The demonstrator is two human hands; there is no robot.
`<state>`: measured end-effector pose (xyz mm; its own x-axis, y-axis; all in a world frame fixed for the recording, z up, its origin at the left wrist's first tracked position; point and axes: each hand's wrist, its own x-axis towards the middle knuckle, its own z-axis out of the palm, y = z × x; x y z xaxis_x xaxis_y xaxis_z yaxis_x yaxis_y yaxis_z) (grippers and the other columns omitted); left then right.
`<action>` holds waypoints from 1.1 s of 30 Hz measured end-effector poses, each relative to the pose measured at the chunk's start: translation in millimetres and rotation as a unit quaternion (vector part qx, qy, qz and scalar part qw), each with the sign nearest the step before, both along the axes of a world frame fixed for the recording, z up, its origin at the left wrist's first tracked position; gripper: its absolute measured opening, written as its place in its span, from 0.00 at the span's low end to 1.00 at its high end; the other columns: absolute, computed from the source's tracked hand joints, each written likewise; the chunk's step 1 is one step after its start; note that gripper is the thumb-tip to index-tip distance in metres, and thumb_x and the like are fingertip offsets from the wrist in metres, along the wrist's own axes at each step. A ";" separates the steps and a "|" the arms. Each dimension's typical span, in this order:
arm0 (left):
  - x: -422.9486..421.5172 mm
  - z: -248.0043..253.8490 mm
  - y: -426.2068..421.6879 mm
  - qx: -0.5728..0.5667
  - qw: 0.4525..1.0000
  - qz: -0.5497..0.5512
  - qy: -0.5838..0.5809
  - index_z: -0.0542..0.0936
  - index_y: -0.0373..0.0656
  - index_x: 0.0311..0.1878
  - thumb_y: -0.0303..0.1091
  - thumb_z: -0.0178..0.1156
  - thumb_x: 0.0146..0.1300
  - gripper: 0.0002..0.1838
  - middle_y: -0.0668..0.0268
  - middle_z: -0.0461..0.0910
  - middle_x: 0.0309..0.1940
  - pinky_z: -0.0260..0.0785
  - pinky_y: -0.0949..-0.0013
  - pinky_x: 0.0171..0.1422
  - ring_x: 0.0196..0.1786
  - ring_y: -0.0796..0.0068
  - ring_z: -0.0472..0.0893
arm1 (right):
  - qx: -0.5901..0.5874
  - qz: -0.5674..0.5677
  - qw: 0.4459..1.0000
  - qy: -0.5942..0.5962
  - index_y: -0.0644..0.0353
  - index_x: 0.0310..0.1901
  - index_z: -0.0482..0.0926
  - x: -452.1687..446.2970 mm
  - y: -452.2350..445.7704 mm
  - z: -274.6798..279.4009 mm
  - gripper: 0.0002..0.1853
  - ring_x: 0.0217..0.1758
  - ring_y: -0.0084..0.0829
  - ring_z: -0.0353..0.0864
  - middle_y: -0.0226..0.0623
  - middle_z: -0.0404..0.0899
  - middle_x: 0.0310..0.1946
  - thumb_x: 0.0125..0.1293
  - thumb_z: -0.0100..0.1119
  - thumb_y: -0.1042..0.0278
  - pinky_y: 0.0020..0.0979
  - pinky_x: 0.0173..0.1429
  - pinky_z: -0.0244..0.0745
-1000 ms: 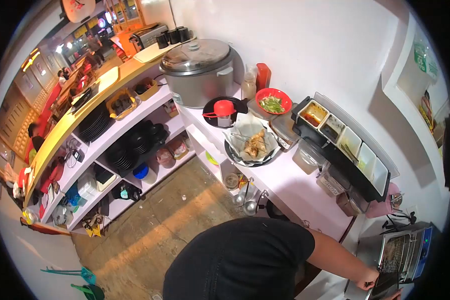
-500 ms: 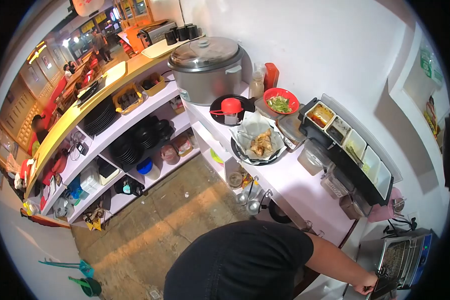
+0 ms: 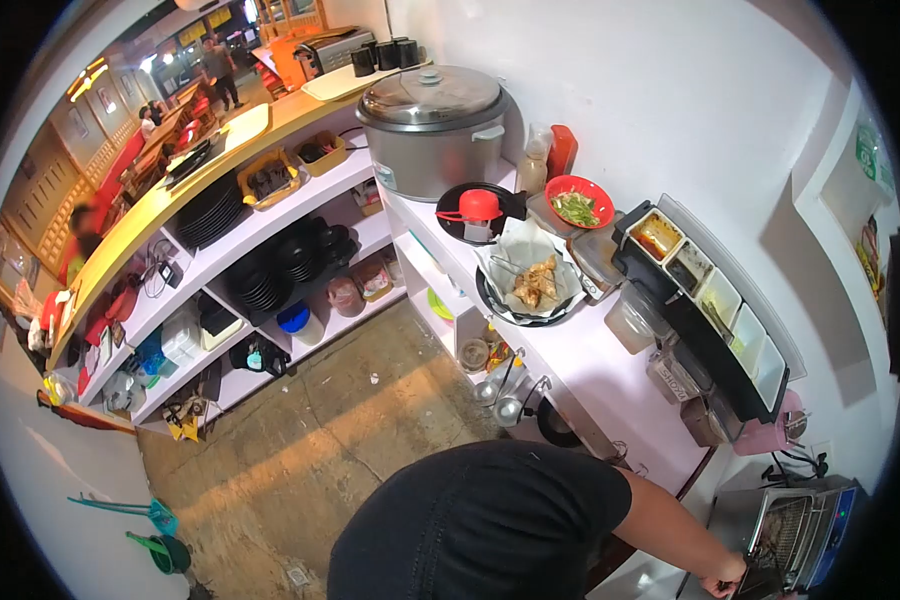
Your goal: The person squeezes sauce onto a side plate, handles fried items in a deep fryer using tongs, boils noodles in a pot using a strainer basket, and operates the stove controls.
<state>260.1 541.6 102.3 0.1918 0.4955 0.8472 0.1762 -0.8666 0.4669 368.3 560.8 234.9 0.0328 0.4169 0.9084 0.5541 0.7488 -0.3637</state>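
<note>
My right hand (image 3: 722, 577) is closed at the near side of the deep fryer (image 3: 832, 545), at the lower right. Its fingers are curled beside a dark flat piece (image 3: 765, 578) at the fryer's edge; what they grip is too small and partly hidden to make out. A wire basket (image 3: 788, 527) sits in the fryer, close beyond the hand. The black-sleeved shoulder (image 3: 470, 520) fills the bottom middle. My left hand is out of view.
On the counter (image 3: 610, 385) stand a paper-lined pan of fried food (image 3: 532, 285), a red bowl of cut greens (image 3: 578, 203), a large rice cooker (image 3: 430, 135) and a black condiment rack (image 3: 710, 318). Shelves (image 3: 315, 288) with black dishes curve along the left. Pans hang below the counter edge.
The view has shifted slightly, so the counter and shelves sit a little further right. My right hand stays at the fryer, a touch lower and further left in view.
</note>
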 end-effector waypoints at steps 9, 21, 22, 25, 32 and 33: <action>4.4 -10.0 19.9 -0.010 0.998 0.056 0.025 0.70 0.41 0.21 0.25 0.53 0.52 0.06 0.60 0.65 0.16 0.59 0.66 0.26 0.21 0.66 0.66 | 0.064 0.019 0.995 -0.070 0.65 0.37 0.63 -36.4 18.1 -8.0 0.19 0.33 0.43 0.65 0.47 0.64 0.30 0.63 0.53 0.55 0.42 0.40 0.63; 7.5 -8.1 9.0 -0.201 0.975 -0.010 -0.091 0.70 0.42 0.22 0.25 0.51 0.53 0.06 0.63 0.65 0.16 0.60 0.67 0.24 0.20 0.70 0.66 | 0.066 -0.045 0.992 -0.098 0.68 0.44 0.61 -11.3 44.5 -11.1 0.24 0.42 0.50 0.63 0.53 0.62 0.39 0.64 0.51 0.51 0.51 0.46 0.60; 9.7 -7.4 6.8 -0.272 0.949 -0.046 -0.154 0.70 0.42 0.22 0.25 0.51 0.53 0.05 0.63 0.65 0.16 0.60 0.68 0.24 0.20 0.70 0.66 | 0.064 -0.048 0.992 -0.100 0.68 0.45 0.61 -9.7 46.4 -11.2 0.25 0.43 0.51 0.63 0.54 0.63 0.40 0.63 0.51 0.51 0.52 0.47 0.60; 14.6 0.3 -3.4 -0.455 0.782 -0.190 -0.382 0.70 0.42 0.22 0.25 0.50 0.53 0.05 0.64 0.65 0.16 0.60 0.68 0.23 0.20 0.71 0.66 | 0.062 -0.059 0.991 -0.106 0.69 0.49 0.61 -4.3 50.7 -11.7 0.27 0.46 0.54 0.64 0.56 0.64 0.44 0.63 0.50 0.50 0.54 0.49 0.60; 24.5 9.2 -12.4 -0.529 0.579 -0.279 -0.554 0.70 0.43 0.23 0.25 0.49 0.54 0.05 0.66 0.65 0.15 0.61 0.69 0.22 0.19 0.74 0.67 | 0.009 -0.098 0.983 -0.158 0.69 0.60 0.58 12.2 91.6 -25.1 0.38 0.59 0.59 0.62 0.61 0.62 0.56 0.61 0.50 0.43 0.61 0.57 0.57; 27.9 9.7 -12.2 -0.532 0.567 -0.283 -0.562 0.70 0.43 0.23 0.25 0.49 0.54 0.05 0.67 0.65 0.15 0.61 0.69 0.22 0.19 0.74 0.67 | 0.008 -0.095 0.984 -0.153 0.69 0.57 0.58 14.2 89.6 -22.6 0.36 0.55 0.58 0.63 0.60 0.62 0.53 0.60 0.51 0.43 0.60 0.54 0.57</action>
<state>288.1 529.4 112.0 0.2107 0.9692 -0.1277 -0.9160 0.2414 0.3205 382.5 650.5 212.3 -0.1678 0.4145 0.8945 0.7667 0.6253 -0.1459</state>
